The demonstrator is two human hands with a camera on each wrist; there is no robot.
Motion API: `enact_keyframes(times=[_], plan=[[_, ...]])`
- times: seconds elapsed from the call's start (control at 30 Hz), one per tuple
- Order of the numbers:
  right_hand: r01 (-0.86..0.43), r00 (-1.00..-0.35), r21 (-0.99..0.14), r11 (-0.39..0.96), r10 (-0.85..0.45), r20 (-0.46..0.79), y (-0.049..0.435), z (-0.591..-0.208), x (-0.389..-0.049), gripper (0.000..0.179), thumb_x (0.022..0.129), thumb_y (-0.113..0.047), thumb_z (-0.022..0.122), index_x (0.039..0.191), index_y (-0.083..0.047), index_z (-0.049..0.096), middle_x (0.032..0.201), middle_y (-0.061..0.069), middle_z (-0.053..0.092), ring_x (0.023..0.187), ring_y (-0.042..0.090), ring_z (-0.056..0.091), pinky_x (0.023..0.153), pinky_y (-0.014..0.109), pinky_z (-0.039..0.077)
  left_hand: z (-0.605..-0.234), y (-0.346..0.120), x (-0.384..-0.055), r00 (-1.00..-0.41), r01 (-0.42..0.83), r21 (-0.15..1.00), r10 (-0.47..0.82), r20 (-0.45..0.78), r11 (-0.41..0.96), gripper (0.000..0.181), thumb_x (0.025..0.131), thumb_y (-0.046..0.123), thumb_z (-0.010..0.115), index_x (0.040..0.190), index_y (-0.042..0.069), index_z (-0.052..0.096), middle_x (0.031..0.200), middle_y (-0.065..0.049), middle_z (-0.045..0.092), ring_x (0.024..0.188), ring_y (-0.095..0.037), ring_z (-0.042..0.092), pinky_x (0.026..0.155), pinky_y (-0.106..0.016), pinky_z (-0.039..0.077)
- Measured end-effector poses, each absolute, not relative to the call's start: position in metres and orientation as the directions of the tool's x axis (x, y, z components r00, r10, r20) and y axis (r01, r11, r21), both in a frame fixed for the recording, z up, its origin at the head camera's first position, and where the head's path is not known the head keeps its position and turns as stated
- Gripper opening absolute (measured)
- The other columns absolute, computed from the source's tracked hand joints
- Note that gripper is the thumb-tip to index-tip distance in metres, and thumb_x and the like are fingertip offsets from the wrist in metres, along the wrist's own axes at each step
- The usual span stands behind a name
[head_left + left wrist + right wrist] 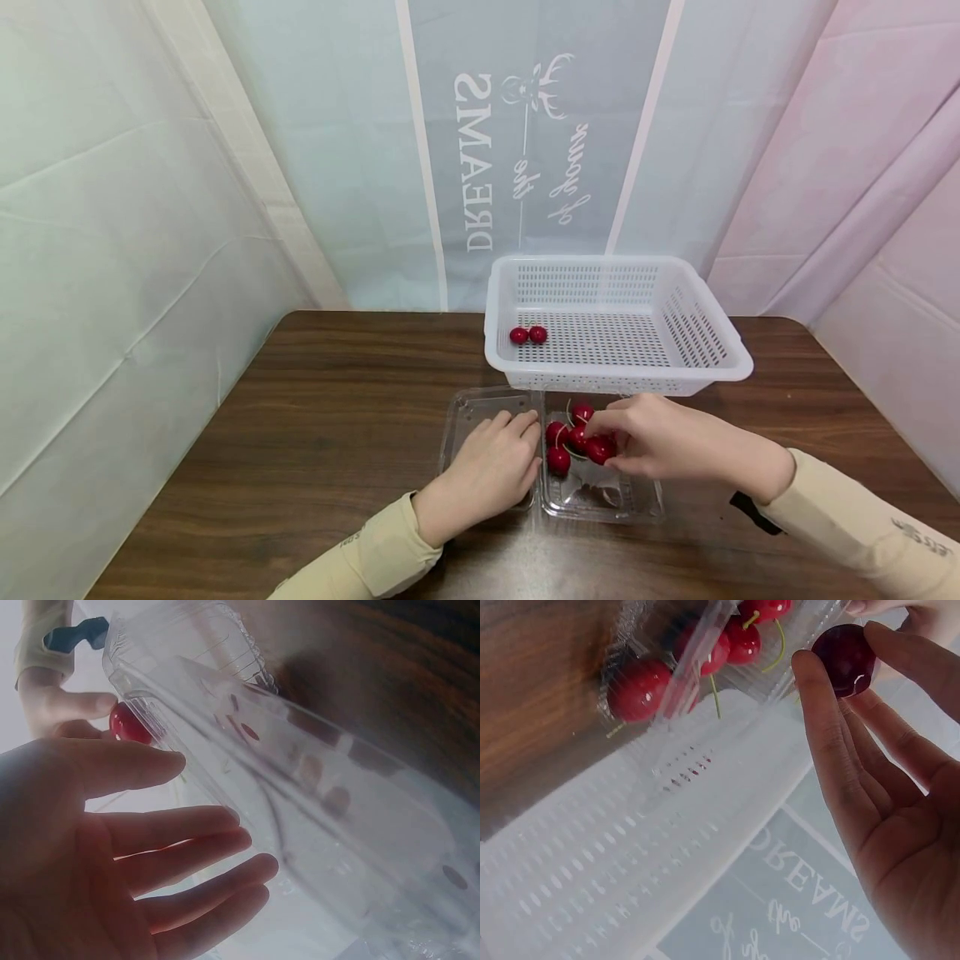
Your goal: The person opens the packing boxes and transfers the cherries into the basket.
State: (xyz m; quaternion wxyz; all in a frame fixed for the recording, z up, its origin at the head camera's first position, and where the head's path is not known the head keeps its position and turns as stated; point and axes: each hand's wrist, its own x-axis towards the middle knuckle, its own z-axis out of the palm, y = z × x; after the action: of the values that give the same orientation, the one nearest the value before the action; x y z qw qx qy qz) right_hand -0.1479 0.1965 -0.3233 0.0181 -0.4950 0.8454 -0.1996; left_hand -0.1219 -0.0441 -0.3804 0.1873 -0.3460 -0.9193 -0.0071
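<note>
A clear plastic clamshell box lies opened out on the table, with several red cherries in its right half. My right hand is over that half and pinches one dark red cherry between thumb and fingertips. Green stems show on other cherries in the right wrist view. My left hand rests at the box's lid, beside the hinge, its fingers loosely extended and holding nothing. In the left wrist view the clear plastic lies just past those fingertips.
Right behind the box stands a white perforated basket. Two cherries sit in its left part. The brown wooden table reaches back to a grey printed curtain, with pale cloth at both sides.
</note>
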Motion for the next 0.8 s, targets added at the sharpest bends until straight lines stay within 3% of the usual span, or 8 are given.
enact_keyframes(times=[0.4, 0.63, 0.8], plan=[[-0.821, -0.535, -0.329, 0.466, -0.83, 0.159, 0.198, -0.308, -0.159, 0.028, 0.075, -0.006, 0.074, 0.102, -0.008, 0.067, 0.089, -0.002, 0.069, 0.067, -0.006, 0.057, 0.058, 0.014, 0.05, -0.381, -0.044, -0.123, -0.692, 0.638, -0.114, 0.632, 0.348, 0.761, 0.031, 0.084, 0.029, 0.064, 0.107, 0.009, 0.066, 0.122, -0.005, 0.063, 0.093, -0.019, 0.06, 0.072, -0.032, 0.052], [-0.844, -0.515, -0.287, 0.452, -0.834, 0.201, 0.197, -0.299, -0.169, 0.025, 0.075, -0.007, 0.074, 0.1, -0.008, 0.067, 0.088, 0.0, 0.07, 0.065, -0.005, 0.058, 0.057, 0.015, 0.05, -0.382, -0.044, -0.123, -0.692, 0.639, -0.115, 0.633, 0.346, 0.761, 0.032, 0.084, 0.029, 0.064, 0.108, 0.009, 0.066, 0.123, -0.005, 0.063, 0.094, -0.019, 0.061, 0.072, -0.032, 0.052], [-0.83, -0.543, -0.275, 0.485, -0.815, 0.203, 0.198, -0.295, -0.176, 0.027, 0.074, -0.007, 0.073, 0.1, -0.007, 0.067, 0.088, 0.002, 0.071, 0.065, -0.003, 0.06, 0.057, 0.016, 0.051, -0.382, -0.044, -0.123, -0.691, 0.641, -0.113, 0.635, 0.345, 0.759, 0.031, 0.084, 0.029, 0.065, 0.108, 0.009, 0.067, 0.122, -0.005, 0.063, 0.094, -0.019, 0.061, 0.071, -0.031, 0.052]])
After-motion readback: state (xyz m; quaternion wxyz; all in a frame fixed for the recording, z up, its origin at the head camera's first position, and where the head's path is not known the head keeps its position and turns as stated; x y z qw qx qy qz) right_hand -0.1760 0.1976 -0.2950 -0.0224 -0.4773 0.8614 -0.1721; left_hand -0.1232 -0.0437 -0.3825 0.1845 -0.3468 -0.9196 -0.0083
